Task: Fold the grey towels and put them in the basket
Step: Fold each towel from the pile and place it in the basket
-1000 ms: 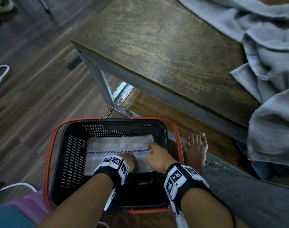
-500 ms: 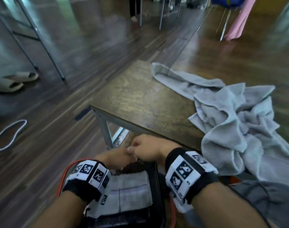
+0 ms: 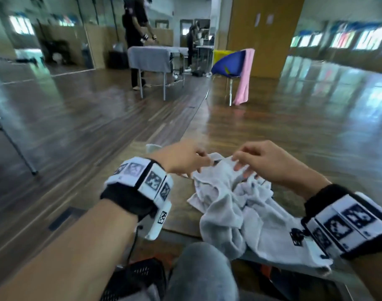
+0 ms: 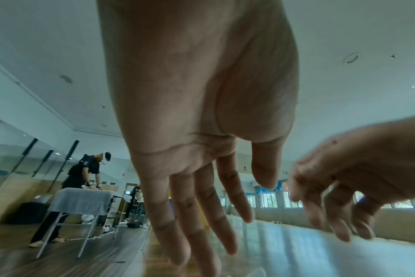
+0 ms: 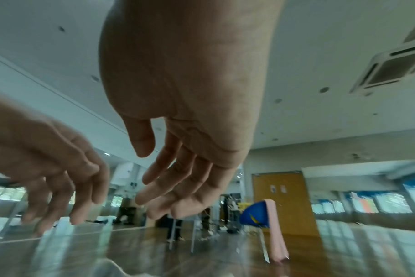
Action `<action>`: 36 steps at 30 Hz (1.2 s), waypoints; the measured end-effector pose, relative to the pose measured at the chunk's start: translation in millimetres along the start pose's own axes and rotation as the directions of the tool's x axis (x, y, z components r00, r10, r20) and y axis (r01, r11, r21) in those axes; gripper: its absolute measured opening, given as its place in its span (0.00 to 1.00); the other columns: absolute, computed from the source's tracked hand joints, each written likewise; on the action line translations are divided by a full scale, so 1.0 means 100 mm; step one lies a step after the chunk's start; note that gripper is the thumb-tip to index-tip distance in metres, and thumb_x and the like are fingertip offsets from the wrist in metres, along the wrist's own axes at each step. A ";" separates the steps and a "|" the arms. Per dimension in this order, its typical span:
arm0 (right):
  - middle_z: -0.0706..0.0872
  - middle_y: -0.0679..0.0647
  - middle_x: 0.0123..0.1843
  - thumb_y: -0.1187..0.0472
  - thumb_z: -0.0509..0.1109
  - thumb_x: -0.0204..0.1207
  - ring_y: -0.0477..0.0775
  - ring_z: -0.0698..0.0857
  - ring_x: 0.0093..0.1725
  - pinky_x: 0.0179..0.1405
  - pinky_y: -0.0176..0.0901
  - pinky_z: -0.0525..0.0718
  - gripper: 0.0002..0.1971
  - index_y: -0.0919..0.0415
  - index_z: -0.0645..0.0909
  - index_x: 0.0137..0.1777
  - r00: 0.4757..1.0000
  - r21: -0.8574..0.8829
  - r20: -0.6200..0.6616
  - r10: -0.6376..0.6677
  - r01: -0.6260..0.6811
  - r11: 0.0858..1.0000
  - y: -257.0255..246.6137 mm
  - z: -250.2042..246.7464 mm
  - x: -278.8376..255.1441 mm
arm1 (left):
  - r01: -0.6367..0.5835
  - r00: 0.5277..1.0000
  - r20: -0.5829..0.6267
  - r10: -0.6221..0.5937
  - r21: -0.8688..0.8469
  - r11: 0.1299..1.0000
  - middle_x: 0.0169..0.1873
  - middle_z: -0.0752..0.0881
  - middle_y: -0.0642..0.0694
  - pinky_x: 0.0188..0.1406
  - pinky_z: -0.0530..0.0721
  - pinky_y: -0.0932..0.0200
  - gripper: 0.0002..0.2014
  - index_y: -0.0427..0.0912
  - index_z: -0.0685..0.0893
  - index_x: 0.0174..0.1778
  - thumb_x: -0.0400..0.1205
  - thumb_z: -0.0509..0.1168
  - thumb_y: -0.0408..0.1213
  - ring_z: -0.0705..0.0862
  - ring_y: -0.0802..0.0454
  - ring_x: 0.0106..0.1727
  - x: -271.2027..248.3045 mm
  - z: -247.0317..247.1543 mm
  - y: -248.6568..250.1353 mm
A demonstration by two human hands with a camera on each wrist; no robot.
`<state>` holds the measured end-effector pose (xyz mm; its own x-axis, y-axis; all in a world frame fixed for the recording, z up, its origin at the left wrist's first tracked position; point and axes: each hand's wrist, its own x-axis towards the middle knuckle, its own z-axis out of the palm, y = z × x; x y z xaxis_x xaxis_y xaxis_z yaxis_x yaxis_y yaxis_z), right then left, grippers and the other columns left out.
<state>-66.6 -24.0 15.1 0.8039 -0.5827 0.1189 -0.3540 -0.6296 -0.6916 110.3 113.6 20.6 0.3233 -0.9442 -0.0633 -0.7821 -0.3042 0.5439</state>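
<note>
Wooden table [image 3: 185, 216] in wide hall. Left hand [image 3: 181, 158] and right hand [image 3: 270, 161], fingers loosely spread, gripping nothing, over far edge of crumpled grey towels [image 3: 240, 209]; heap trailing toward 5 o'clock, nearer right hand. Basket [image 3: 142, 276] at 6 o'clock.

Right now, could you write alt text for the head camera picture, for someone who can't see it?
Two hands reach over a crumpled grey towel on a wooden table: the left hand and right hand have loosely spread fingers at its far edge. Below, a black basket with an orange rim peeks out beside a knee.
</note>
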 end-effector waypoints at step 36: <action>0.89 0.52 0.55 0.65 0.64 0.79 0.57 0.90 0.56 0.50 0.68 0.92 0.12 0.46 0.79 0.55 0.573 0.505 -0.692 0.440 -0.051 0.861 2.36 -0.80 -0.83 | -0.224 0.962 0.118 0.247 -0.178 0.958 0.63 0.80 0.51 0.53 0.81 0.60 0.30 0.57 0.71 0.75 0.78 0.72 0.56 0.83 0.54 0.57 1.61 2.14 1.23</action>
<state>-254.9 -165.7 -100.9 -0.0257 -0.9662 0.2565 -0.1047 -0.2526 -0.9619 -48.3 -102.6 -101.5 0.0548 -0.9982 -0.0258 -0.7272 -0.0576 0.6840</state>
